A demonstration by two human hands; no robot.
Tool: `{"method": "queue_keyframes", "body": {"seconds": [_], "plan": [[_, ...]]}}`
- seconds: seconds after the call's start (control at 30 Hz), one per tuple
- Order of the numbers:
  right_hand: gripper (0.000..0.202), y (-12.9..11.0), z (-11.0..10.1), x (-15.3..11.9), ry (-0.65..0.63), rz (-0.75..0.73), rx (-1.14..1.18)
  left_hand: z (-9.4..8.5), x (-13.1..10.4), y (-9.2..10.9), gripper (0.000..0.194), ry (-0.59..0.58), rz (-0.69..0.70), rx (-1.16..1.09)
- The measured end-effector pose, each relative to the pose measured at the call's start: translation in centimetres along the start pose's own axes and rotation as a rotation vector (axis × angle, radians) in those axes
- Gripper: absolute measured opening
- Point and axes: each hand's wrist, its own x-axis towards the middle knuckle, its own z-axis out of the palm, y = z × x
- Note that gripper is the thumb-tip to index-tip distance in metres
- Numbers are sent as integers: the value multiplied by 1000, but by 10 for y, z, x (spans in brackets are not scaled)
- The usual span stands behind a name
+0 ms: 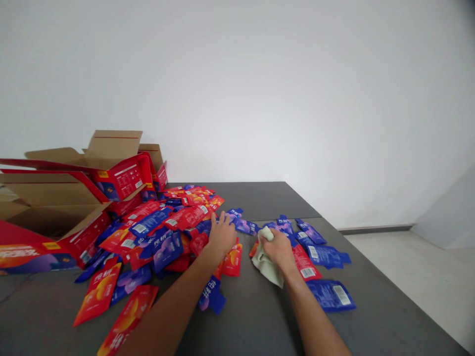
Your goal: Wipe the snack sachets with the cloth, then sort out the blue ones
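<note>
My left hand, fingers spread, rests at the right side of a heap of red and blue pouches. Its palm side is turned away, and I see nothing gripped in it. In my right hand is a crumpled pale cloth, which hangs down to the dark table. Around that hand lie more pouches: a red pouch just to its right, a blue pouch nearer me and another blue pouch farther right. A red pouch lies between my two hands.
Open red cardboard boxes with raised brown flaps stand at the left. The dark table has its right edge beyond the scattered pouches. A white wall rises behind it, and pale floor shows at the right.
</note>
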Motion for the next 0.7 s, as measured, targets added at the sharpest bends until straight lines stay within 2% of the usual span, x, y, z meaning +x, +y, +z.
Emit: {"method": "queue_keyframes", "body": {"seconds": [0.13, 0.23, 0.37, 0.53, 0.7], "plan": [[18, 1, 1, 0, 12, -8, 1, 16, 16, 24, 50, -91, 79, -160], [16, 1, 1, -1, 12, -6, 16, 30, 27, 35, 58, -130, 60, -202], [13, 0, -1, -1, 25, -22, 17, 39, 34, 38, 49, -140, -9, -257], [12, -4, -5, -3, 67, -83, 95, 31, 39, 33, 33, -70, -111, -400], [14, -13, -8, -10, 101, -156, 250, 13, 25, 22, 40, 66, -280, -637]]}}
